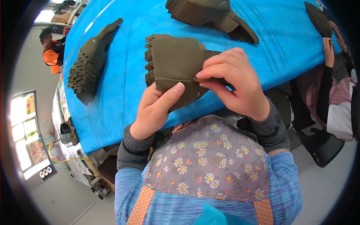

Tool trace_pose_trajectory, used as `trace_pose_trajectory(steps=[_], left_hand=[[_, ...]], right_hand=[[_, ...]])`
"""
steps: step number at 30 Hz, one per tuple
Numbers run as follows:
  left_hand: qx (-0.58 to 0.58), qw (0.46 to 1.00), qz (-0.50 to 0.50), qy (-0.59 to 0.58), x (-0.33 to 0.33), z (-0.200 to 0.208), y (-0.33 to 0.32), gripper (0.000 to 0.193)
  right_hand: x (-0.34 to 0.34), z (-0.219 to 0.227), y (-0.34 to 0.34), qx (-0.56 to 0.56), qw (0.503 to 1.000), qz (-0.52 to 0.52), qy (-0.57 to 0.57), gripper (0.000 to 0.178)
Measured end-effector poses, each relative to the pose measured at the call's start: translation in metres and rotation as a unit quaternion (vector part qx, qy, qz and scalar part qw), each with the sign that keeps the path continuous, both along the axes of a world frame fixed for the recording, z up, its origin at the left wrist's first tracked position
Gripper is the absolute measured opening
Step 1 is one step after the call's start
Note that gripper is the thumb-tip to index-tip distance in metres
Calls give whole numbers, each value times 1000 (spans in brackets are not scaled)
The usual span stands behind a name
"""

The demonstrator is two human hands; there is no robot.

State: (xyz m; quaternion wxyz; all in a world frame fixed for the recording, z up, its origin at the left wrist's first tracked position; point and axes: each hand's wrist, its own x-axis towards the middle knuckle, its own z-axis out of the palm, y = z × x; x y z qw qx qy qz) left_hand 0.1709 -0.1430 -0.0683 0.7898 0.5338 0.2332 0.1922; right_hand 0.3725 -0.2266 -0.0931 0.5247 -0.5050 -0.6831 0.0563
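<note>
My left hand (154, 110) grips the lower left of an olive-brown, sheet-like piece (176, 56), its thumb pressed on top beside a raised seam. The piece has a scalloped left edge and looks layered, and its lower part hangs over the table's front edge. In a pinch between thumb and fingers, my right hand (234, 80) holds a small brown, narrow tool (200, 79) at the right end of that seam. Most of the tool is hidden by the fingers, so its kind cannot be told.
On the blue-covered table (127, 71) lie a fanned stack of olive-brown pieces (90, 62) at left and another stack (206, 15) at the back. A co-worker's hand (329, 52) holds a similar piece (318, 18) at far right. A black chair (318, 148) stands at right.
</note>
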Motion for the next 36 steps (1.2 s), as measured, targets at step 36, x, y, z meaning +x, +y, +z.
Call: trace_pose_trajectory(steps=[36], left_hand=[[176,966,-166,87,3,-4,-3,32]], right_hand=[[-11,13,-6,26,999,41,25,18]])
